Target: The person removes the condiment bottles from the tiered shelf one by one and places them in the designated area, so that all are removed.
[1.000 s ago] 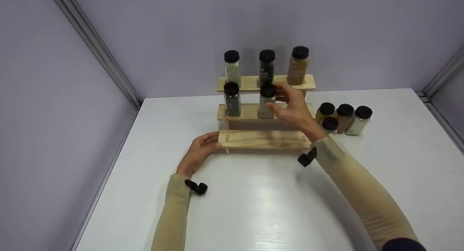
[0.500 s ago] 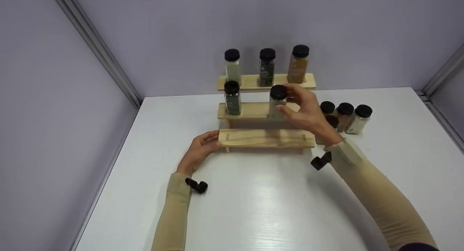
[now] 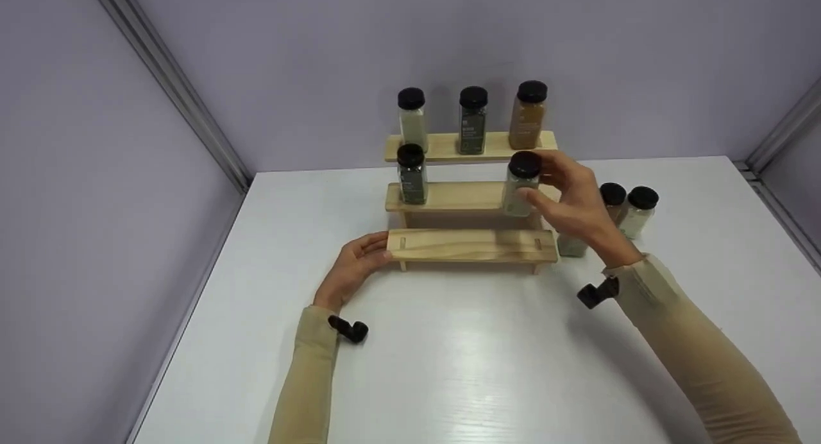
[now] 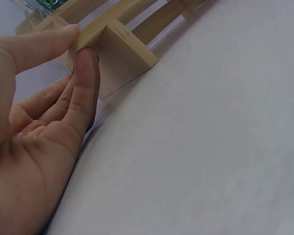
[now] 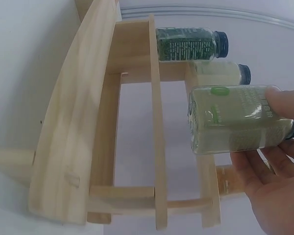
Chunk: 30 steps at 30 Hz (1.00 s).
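My left hand (image 3: 353, 267) pinches the left end of the bottom shelf of a three-tier wooden spice rack (image 3: 468, 245). In the left wrist view its thumb lies on top of the board (image 4: 95, 32) and the fingers underneath. My right hand (image 3: 574, 203) holds a spice jar (image 3: 514, 197) with pale green contents and a black lid, thumb on one side and fingers on the other. This jar is before the right part of the middle shelf; the right wrist view shows its base (image 5: 193, 120) apart from the boards. A dark green jar (image 3: 412, 184) stands at the middle shelf's left.
On the top shelf stand a pale green jar (image 3: 412, 128), a dark green jar (image 3: 473, 129) and an orange-brown jar (image 3: 526, 126). Right of the rack, a brown jar (image 3: 612, 200), a pale jar (image 3: 636, 216) and a partly hidden jar (image 3: 572, 245) stand on the white table (image 3: 410, 367).
My right hand has carried the pale green jar from the middle of the middle shelf toward its right end, off the board. The left hand stays on the rack.
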Tool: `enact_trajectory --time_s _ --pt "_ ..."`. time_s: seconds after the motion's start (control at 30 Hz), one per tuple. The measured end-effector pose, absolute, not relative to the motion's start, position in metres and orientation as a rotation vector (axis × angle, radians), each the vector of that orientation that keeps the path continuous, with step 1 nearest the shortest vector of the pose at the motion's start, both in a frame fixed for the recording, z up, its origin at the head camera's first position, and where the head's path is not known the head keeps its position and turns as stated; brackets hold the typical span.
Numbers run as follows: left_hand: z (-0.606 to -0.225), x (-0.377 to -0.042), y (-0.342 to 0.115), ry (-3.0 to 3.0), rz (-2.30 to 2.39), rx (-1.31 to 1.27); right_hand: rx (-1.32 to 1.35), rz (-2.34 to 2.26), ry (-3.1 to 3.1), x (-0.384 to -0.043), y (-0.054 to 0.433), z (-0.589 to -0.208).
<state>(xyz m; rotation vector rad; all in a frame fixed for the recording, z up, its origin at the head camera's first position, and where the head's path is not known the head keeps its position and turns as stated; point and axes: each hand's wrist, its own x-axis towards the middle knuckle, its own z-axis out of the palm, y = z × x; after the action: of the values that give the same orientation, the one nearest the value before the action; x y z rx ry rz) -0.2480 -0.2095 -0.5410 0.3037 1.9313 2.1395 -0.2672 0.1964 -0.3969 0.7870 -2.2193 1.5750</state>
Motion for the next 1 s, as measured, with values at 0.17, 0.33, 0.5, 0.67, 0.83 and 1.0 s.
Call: enact_trajectory --time_s 0.17,0.33,0.5,0.67,0.83,1.0 --pt "-0.542 -0.249 -0.208 1.925 2.143 0.308 0.758 1.500 -2.253 -0.261 0.210 -0.391" --pt "-0.541 -0.248 -0.209 1.924 2.147 0.308 0.724 1.508 -2.255 -0.257 0.222 -0.388" --pt "-0.541 -0.247 -0.210 1.918 2.149 0.307 0.712 1.524 -2.217 -0.257 0.232 -0.389" --pt "-0.541 -0.248 -0.211 1.932 2.135 0.286 0.692 1.501 -2.228 -0.256 0.240 -0.389" --pt "-0.542 -0.249 -0.210 1.936 2.138 0.272 0.666 1.461 -2.265 -0.254 0.249 -0.389" --pt "-0.543 -0.249 -0.211 1.938 2.141 0.282 0.636 1.450 -2.271 -0.251 0.256 -0.389"
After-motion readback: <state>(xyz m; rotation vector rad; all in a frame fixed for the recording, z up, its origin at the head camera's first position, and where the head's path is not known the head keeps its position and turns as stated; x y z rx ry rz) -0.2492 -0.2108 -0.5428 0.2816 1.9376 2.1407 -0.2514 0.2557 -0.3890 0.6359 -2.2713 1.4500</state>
